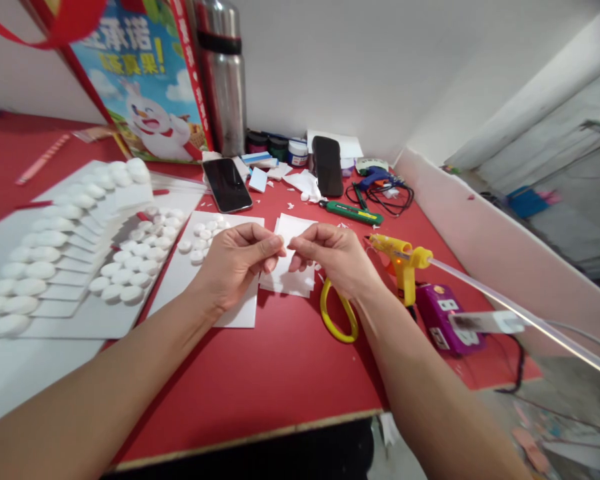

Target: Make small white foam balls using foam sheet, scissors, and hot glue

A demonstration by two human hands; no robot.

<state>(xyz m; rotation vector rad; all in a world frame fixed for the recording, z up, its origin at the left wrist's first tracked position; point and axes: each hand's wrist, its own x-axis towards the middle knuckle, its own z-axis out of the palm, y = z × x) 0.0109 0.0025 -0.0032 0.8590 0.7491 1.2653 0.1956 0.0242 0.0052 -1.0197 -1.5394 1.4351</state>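
My left hand (237, 260) and my right hand (333, 257) meet above the red table (260, 373), fingertips pinched together on a small white piece I can barely make out between them. Under the hands lie small white paper sheets (293, 233). Left of them a white card (190, 273) carries a few white round pads. Yellow-handled scissors (337, 313) lie just under my right wrist.
Overlapping white cards with rows of white pads (80, 247) cover the left. A yellow glue gun (403, 260) stands at the right beside a purple power strip (450, 317). Two phones (227, 185), a green utility knife (353, 212), a steel flask (223, 80) and small jars sit behind.
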